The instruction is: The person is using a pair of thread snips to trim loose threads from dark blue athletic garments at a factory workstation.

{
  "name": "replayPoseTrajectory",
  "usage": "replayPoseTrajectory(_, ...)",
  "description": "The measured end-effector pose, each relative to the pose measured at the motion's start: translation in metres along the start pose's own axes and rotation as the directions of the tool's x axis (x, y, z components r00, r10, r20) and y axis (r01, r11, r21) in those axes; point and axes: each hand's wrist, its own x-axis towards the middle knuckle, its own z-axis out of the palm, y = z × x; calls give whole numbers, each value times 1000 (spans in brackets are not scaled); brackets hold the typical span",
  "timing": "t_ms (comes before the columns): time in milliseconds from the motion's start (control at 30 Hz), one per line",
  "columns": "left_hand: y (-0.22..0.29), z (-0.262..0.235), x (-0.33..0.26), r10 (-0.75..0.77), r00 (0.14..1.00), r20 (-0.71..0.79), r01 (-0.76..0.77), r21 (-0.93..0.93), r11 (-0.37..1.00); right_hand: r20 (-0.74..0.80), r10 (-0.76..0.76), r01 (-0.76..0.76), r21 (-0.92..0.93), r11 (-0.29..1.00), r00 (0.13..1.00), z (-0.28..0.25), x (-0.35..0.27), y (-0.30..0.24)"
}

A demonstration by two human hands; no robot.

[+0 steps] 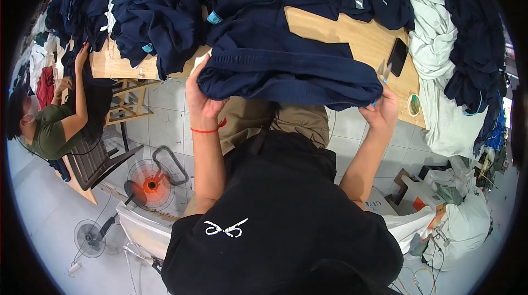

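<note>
A navy garment (291, 83) with a gathered elastic waistband is stretched sideways in front of me, above my lap. My left hand (204, 90), with a red string at the wrist, grips one end of the waistband. At the opposite end, my right hand (384, 109) has its fingers closed on the band. Small thread snips (384, 70) with silver blades and a bit of blue stick up from that right hand. The rest of the garment lies behind the band on the wooden table (316, 23). Fingers inside the fabric are partly hidden.
Piles of navy garments (159, 17) cover much of the table. A dark phone (397, 57) and a small roundish item (413, 105) lie at right, beside pale cloth (432, 31). A co-worker (60, 124) handles cloth at left, near a chair (91, 166) and an orange-centred fan (151, 185).
</note>
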Motion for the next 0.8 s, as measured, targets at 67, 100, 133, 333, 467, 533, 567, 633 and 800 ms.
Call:
replayPoseTrajectory(67,0,20,0,143,971,-193,-140,28,990,16,34,-34,43,998,999,0,-10,-9)
replayPoseTrajectory(100,-1,33,-3,137,977,-161,-131,52,990,18,12,-13,32,999,1000,9,-14,-14)
replayPoseTrajectory(133,2,34,-7,140,976,-164,-134,51,990,20,-8,8,21,1000,1000,18,-19,-19)
replayPoseTrajectory(333,18,30,-25,335,913,-232,-307,149,940,-41,-116,117,15,993,992,37,-39,-30)
replayPoseTrajectory(467,13,45,-22,465,787,-407,-379,277,883,2,-127,127,25,992,992,36,-44,-36)
replayPoseTrajectory(533,10,55,-24,480,778,-404,-382,301,874,20,-130,130,29,991,991,38,-48,-35)
replayPoseTrajectory(567,9,58,-25,500,768,-399,-393,324,861,-49,-182,182,11,983,982,40,-48,-34)
replayPoseTrajectory(633,17,46,-29,467,814,-346,-376,300,877,-116,-231,232,-9,973,966,46,-50,-32)
replayPoseTrajectory(800,14,56,-27,499,786,-365,-392,331,859,-291,-283,296,1,955,914,70,-54,-28)
